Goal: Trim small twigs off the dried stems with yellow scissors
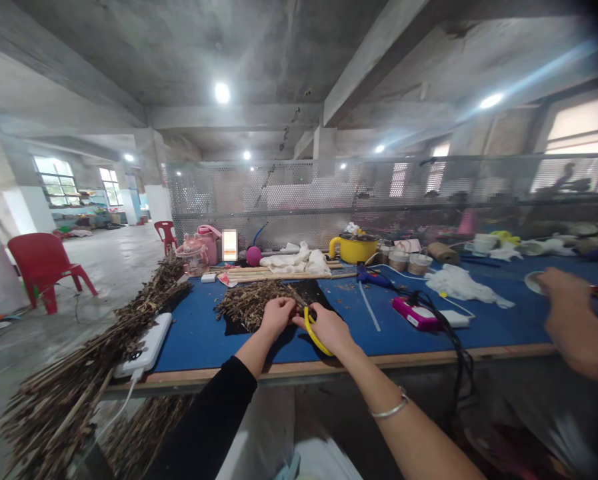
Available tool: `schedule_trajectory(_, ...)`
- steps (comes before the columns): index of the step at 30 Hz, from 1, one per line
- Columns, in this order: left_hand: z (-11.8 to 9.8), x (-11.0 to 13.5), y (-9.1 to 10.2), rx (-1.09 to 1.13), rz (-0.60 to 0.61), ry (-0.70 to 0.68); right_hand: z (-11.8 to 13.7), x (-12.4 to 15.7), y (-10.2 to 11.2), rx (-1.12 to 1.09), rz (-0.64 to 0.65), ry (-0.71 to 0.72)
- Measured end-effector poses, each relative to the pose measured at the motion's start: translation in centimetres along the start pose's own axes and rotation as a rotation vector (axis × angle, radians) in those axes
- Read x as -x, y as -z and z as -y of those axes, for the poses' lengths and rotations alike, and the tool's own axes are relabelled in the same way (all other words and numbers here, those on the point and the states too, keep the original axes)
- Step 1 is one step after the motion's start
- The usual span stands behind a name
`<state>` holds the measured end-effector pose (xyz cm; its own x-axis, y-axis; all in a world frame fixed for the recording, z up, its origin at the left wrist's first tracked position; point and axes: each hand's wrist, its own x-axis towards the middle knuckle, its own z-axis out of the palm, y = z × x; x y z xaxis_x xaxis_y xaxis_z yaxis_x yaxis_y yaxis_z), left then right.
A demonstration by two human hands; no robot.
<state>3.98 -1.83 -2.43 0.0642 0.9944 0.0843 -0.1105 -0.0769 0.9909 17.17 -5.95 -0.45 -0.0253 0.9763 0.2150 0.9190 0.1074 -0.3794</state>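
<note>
My right hand (331, 329) is closed around yellow-handled scissors (317, 339), one handle loop hanging below the fingers. Right beside it, my left hand (277, 313) is pinched shut; whatever lies between its fingertips is hidden or too small to make out. Both hands are over the near edge of a black cloth (315, 293) on the blue tabletop (279, 360). A pile of dried brown plant stems (246, 303) lies on that cloth, just beyond and left of my left hand.
Long dried stalks (73, 380) spread off the table's left end beside a white power bank (151, 343). A blue glue gun (373, 276), yellow pot (356, 249) and magenta box (415, 315) with black cables stand right. At far right is another person's blurred hand (569, 300).
</note>
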Motion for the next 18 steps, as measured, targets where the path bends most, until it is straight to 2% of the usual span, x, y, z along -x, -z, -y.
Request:
schedule_trajectory(9,1.9,-1.6,0.6,-0.066,0.018,-0.100,0.4,0.3,-0.2,0.035,0.037,0.013)
schedule_trajectory(13,1.8,-1.6,0.7,-0.109,0.016,-0.103,0.8,0.5,-0.5,0.069,0.004,-0.001)
schedule_trajectory(18,1.4,-1.3,0.6,-0.175,-0.009,-0.091,0.7,0.3,-0.2,0.063,0.040,-0.004)
